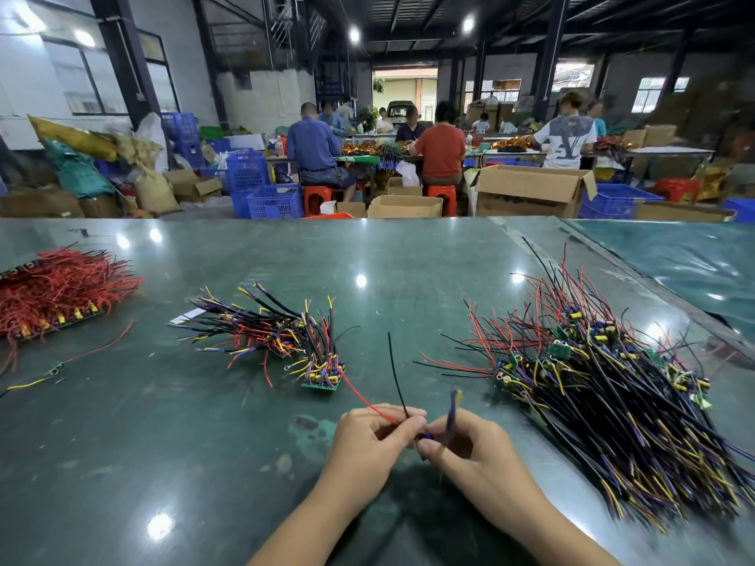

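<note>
The left hand (369,437) and right hand (465,445) pinch one wired board (425,436), fingers tight on it. The small pile (286,341) on the left looks done; the big pile (604,386) on the right waits

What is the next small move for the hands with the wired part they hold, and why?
Probably move the wired part left onto the tidy stack. Both the left hand and right hand pinch it, its red wire and black wire are spread apart, and the loose pile lies on the right.
</note>
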The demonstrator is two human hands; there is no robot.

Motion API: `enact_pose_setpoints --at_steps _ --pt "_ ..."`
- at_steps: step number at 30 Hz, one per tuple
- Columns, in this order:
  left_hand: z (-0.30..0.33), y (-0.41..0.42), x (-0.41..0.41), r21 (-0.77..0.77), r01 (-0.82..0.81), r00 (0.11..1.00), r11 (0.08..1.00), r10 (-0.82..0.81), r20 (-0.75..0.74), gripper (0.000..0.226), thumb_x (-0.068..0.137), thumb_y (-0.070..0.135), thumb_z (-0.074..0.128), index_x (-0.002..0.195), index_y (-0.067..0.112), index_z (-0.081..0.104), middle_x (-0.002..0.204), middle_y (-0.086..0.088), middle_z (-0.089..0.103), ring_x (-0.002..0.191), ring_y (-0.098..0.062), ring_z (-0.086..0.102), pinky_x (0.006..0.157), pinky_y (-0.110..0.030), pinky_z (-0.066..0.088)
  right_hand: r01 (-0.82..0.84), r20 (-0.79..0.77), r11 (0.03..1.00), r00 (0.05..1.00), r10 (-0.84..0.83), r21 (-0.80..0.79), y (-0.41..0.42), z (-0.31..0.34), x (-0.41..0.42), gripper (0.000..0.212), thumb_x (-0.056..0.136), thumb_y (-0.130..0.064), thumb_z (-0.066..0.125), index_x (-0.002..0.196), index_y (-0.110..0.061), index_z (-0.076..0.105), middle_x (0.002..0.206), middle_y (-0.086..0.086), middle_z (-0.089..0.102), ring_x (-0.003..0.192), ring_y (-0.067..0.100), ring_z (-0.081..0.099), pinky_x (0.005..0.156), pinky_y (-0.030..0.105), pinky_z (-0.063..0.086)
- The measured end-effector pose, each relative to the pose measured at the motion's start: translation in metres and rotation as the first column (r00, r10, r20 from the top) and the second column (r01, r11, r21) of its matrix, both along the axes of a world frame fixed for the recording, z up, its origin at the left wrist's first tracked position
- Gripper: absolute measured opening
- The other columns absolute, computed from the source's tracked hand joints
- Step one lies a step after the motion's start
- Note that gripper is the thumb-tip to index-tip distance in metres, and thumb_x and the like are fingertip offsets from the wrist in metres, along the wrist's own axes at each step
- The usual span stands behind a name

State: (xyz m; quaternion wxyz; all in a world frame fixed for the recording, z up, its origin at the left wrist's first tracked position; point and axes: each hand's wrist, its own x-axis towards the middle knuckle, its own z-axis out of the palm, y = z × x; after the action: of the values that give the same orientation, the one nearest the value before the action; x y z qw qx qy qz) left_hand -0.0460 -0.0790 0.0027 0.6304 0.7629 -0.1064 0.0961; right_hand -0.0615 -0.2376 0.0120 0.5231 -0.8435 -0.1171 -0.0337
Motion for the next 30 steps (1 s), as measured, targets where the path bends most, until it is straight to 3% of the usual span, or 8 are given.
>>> enact_pose_setpoints --at_steps 5,8,12,17,22,26,28,30 --pt "0.009 0.002 0.002 -0.107 -0.021 0.993 0.994 0.008 -0.12 0.025 0.088 0.009 0.064 0.065 0.012 0.075 0.061 -0.004 0.07 0.052 -0.009 0.059 0.051 -0.018 0.046 -0.043 -0.114 0.982 0.991 0.065 0.183 -0.001 0.001 0.004 0.006 0.08 -0.014 0.075 0.079 -0.012 0.07 0.068 0.008 0.067 0.064 0.011 0.052 0.062 0.028 0.041" --pt "0.013 0.01 0.006 -0.195 -0.223 0.97 0.955 0.196 -0.145 0.025 0.091 0.013 0.059 0.072 0.006 0.072 0.06 -0.005 0.068 0.042 -0.006 0.05 0.042 -0.015 0.038 -0.057 -0.156 0.975 0.983 0.092 0.215 -0.004 0.001 0.005 0.009 0.077 -0.013 0.078 0.076 -0.012 0.069 0.066 0.002 0.065 0.063 0.011 0.051 0.059 0.021 0.04" --pt "0.016 0.023 0.012 -0.331 -0.358 0.929 0.873 0.299 -0.217 0.022 0.094 0.009 0.055 0.076 0.001 0.067 0.059 -0.002 0.068 0.037 -0.002 0.04 0.038 -0.011 0.03 -0.096 -0.21 0.972 0.967 0.142 0.212 -0.008 0.003 0.005 0.011 0.073 -0.014 0.081 0.075 -0.014 0.069 0.069 0.004 0.066 0.068 0.013 0.054 0.066 0.029 0.04" --pt "0.015 0.036 0.016 -0.434 -0.398 0.909 0.808 0.281 -0.309 0.022 0.095 0.01 0.054 0.079 0.002 0.067 0.059 0.0 0.067 0.037 0.0 0.043 0.036 -0.009 0.032 -0.126 -0.225 0.965 0.958 0.179 0.231 -0.016 0.003 0.006 0.01 0.074 -0.013 0.08 0.076 -0.013 0.071 0.071 0.003 0.069 0.068 0.011 0.06 0.067 0.025 0.044" --pt "0.023 0.06 0.02 -0.638 -0.434 0.898 0.635 0.248 -0.364 0.024 0.095 0.025 0.053 0.084 0.009 0.066 0.063 0.001 0.066 0.041 0.001 0.051 0.038 -0.009 0.041 -0.014 -0.183 0.959 0.981 0.069 0.282 -0.022 0.0 0.01 0.01 0.074 -0.005 0.079 0.072 -0.012 0.071 0.067 0.005 0.069 0.066 0.014 0.057 0.065 0.025 0.044" --pt "0.025 0.046 0.01 -0.486 -0.194 0.92 0.852 -0.014 -0.392 0.052 0.076 0.059 0.055 0.101 0.014 0.065 0.082 -0.003 0.071 0.054 -0.008 0.06 0.045 -0.017 0.047 0.083 -0.149 0.912 0.989 -0.024 0.402 -0.019 0.002 0.014 0.008 0.074 -0.003 0.077 0.074 -0.009 0.071 0.068 0.005 0.071 0.064 0.011 0.061 0.061 0.015 0.047" --pt "0.02 0.026 0.002 -0.351 0.014 0.893 0.936 -0.169 -0.417 0.048 0.076 0.05 0.066 0.109 0.016 0.062 0.091 -0.005 0.071 0.065 -0.013 0.064 0.054 -0.021 0.051 0.07 -0.125 0.92 0.992 -0.023 0.386 -0.013 -0.001 0.012 0.01 0.074 -0.001 0.076 0.072 -0.01 0.071 0.067 0.005 0.071 0.064 0.012 0.06 0.061 0.017 0.047" --pt "0.011 0.009 -0.005 -0.224 0.146 0.88 0.964 -0.23 -0.416 0.03 0.087 0.031 0.062 0.115 0.02 0.06 0.094 0.0 0.071 0.071 -0.012 0.065 0.064 -0.022 0.053 0.025 -0.098 0.953 0.995 0.005 0.301 -0.009 -0.005 0.009 0.01 0.076 -0.004 0.076 0.073 -0.012 0.071 0.066 0.004 0.069 0.064 0.012 0.056 0.06 0.021 0.044"
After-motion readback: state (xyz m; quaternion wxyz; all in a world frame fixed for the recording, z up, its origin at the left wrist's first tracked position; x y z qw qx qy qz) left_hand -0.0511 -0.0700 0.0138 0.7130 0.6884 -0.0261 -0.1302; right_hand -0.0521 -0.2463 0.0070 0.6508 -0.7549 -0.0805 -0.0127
